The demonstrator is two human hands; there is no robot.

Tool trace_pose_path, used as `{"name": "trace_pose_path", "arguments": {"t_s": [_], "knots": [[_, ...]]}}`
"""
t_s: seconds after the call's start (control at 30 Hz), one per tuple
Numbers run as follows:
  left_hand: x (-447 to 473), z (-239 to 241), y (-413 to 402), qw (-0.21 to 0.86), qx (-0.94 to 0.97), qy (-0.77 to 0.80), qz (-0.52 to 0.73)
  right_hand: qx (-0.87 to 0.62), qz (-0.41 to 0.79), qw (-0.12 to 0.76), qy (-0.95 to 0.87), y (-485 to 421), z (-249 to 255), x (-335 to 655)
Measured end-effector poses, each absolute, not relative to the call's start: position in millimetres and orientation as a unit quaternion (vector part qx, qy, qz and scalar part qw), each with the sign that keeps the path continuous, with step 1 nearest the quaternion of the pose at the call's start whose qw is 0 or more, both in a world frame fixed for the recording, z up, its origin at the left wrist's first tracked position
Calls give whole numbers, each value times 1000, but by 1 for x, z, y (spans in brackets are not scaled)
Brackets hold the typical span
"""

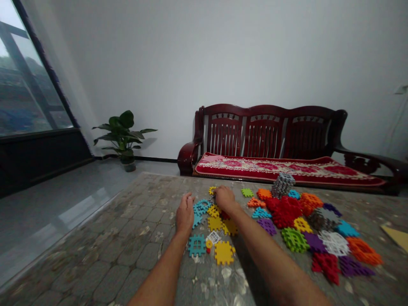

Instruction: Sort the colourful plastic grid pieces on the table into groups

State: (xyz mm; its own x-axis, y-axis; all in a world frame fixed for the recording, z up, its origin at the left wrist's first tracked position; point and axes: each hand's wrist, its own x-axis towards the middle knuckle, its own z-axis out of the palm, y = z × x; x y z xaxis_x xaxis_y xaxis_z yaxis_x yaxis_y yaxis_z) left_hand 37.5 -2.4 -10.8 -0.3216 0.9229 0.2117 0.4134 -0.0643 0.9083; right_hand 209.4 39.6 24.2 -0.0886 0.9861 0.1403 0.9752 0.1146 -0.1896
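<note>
My left hand (pixel 185 212) rests flat on the stone-patterned table (pixel 127 246), fingers stretched forward, just left of a teal lattice tile (pixel 201 207). My right hand (pixel 225 197) is curled, fingers closed over small tiles near a yellow piece (pixel 212 190); what it grips is hidden. Between my forearms lie a teal square tile (pixel 196 245), yellow tiles (pixel 224 252) and a small white tile (pixel 213 236).
A heap of coloured lattice tiles (pixel 287 212) spreads over the right of the table, with a grey block tower (pixel 282 185) behind it. A dark wooden sofa (pixel 270 136) with a red cushion stands beyond. A potted plant (pixel 123 136) sits by the window.
</note>
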Motion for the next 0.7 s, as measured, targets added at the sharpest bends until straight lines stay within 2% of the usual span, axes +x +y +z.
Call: {"name": "trace_pose_path", "arguments": {"t_s": [0.4,0.7], "knots": [[39,-7,-5,252,547,639,478,-661,-17,50,-749,34,42,205],[38,-11,-3,232,573,638,459,-665,-4,60,-745,37,45,211]]}}
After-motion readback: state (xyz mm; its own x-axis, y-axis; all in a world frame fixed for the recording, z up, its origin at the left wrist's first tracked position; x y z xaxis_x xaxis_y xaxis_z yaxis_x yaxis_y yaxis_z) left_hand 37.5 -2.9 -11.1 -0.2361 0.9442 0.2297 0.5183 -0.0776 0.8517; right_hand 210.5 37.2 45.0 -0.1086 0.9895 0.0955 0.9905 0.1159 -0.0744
